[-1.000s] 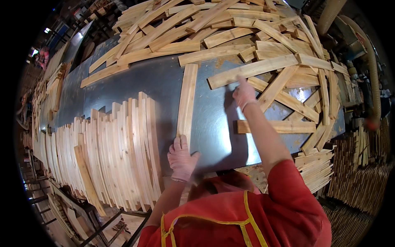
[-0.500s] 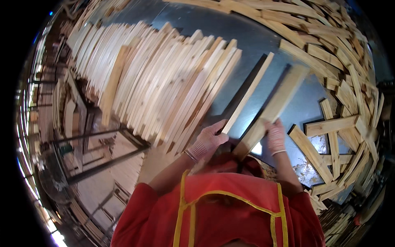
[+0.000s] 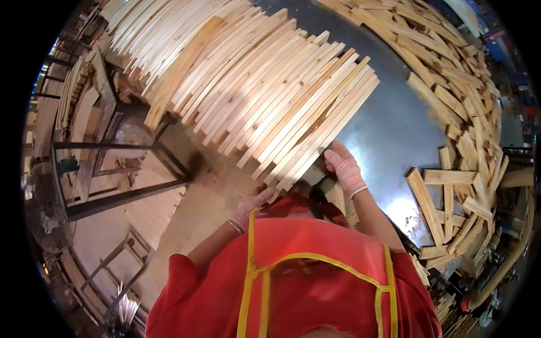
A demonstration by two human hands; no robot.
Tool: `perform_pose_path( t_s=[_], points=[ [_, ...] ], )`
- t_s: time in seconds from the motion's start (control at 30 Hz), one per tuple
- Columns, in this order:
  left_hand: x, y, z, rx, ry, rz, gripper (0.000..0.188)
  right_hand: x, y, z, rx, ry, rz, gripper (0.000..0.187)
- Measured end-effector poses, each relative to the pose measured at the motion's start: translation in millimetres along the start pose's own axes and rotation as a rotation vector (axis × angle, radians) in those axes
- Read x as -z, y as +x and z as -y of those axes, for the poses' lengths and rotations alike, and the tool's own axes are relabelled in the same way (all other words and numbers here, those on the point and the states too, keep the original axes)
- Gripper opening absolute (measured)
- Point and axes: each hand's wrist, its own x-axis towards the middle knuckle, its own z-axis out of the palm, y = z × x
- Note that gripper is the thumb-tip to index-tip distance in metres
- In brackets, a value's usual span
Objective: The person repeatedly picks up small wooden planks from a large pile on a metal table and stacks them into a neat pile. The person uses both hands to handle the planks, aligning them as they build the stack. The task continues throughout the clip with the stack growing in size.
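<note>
A long row of pale wooden slats (image 3: 298, 107) stands side by side on the dark metal tabletop. My right hand (image 3: 345, 169), in a pinkish knit glove with bare fingertips, is against the right side of the outermost slat (image 3: 331, 132), close to its near end. Its fingers are bent and slightly apart, not wrapped round the wood. By the near ends of the slats is my left hand (image 3: 251, 208), gloved the same way, with its fingers reaching toward them. Part of that hand is hidden low beside my red apron (image 3: 315, 242).
One darker board (image 3: 183, 73) lies across the row. Loose boards (image 3: 445, 96) are heaped along the right, with crossed pieces (image 3: 449, 194) nearer me. A metal frame (image 3: 127, 197) stands to the left, beside a fan (image 3: 49, 211).
The slat in my left hand and the board in my right are no longer held apart; the row now reaches my right hand. My left hand has moved back and left. The view has shifted.
</note>
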Motion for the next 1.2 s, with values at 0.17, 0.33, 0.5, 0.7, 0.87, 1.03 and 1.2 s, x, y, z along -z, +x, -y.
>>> perform_pose_path(
  t_s=[0.17, 0.33, 0.5, 0.7, 0.87, 1.03, 1.2],
  points=[
    [-11, -2, -8, -0.112, -0.039, 0.088, 0.045, -11, 0, 9, 0.251, 0.006, -0.191, 0.09],
    [-21, -25, -71, -0.786, 0.598, 0.339, 0.029, -49, 38, 92, 0.17, 0.336, -0.107, 0.086],
    [-59, -64, -161, -1.147, 1.275, -0.207, 0.051, -19, 28, 90, 0.334, 0.022, -0.216, 0.064],
    [-105, -31, -218, -1.783, 1.909, -0.561, 0.049, 4, -46, 111, 0.719, -0.841, 0.14, 0.067],
    [-82, 19, -248, -0.891, 1.958, -0.16, 0.036, 90, -55, 85, 0.979, -0.875, -0.305, 0.067],
    [7, 56, -311, -0.637, 1.42, -0.442, 0.047, 197, -130, -32, 0.079, -1.292, -0.573, 0.108],
    [155, 113, -374, -0.668, 1.227, -0.623, 0.072, 264, -139, -69, -0.174, -1.346, -0.527, 0.097]
  ],
)
